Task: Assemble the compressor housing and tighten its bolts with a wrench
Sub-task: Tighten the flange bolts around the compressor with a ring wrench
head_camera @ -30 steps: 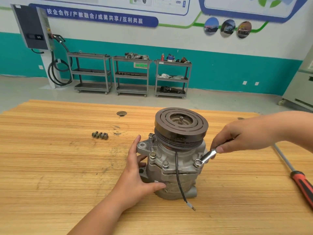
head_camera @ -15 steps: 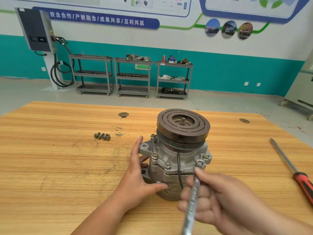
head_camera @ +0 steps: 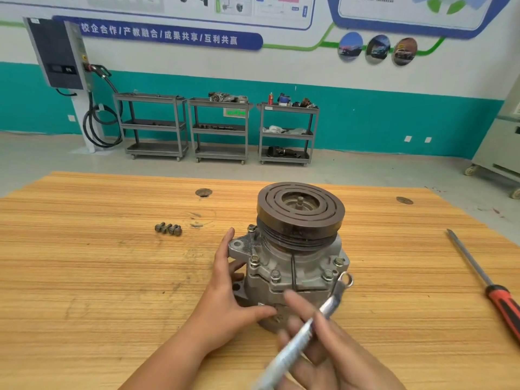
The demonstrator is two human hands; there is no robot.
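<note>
Head view: my left hand (head_camera: 225, 299), fingers spread, braces the likely-heavy, rigid compressor housing (head_camera: 292, 271) by its flange side; right hand (head_camera: 332, 358) pinches wrench (head_camera: 332, 301).

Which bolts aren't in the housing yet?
The loose bolts lying clustered on the table, left of the compressor; the rest stand upright in its flange.

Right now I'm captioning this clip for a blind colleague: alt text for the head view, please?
A grey metal compressor with a dark grooved pulley stands on a wooden table, the left hand steadying its side while the right hand holds a silver ring wrench beside its flange bolts. Loose dark bolts lie left, a red-handled screwdriver right.
</note>
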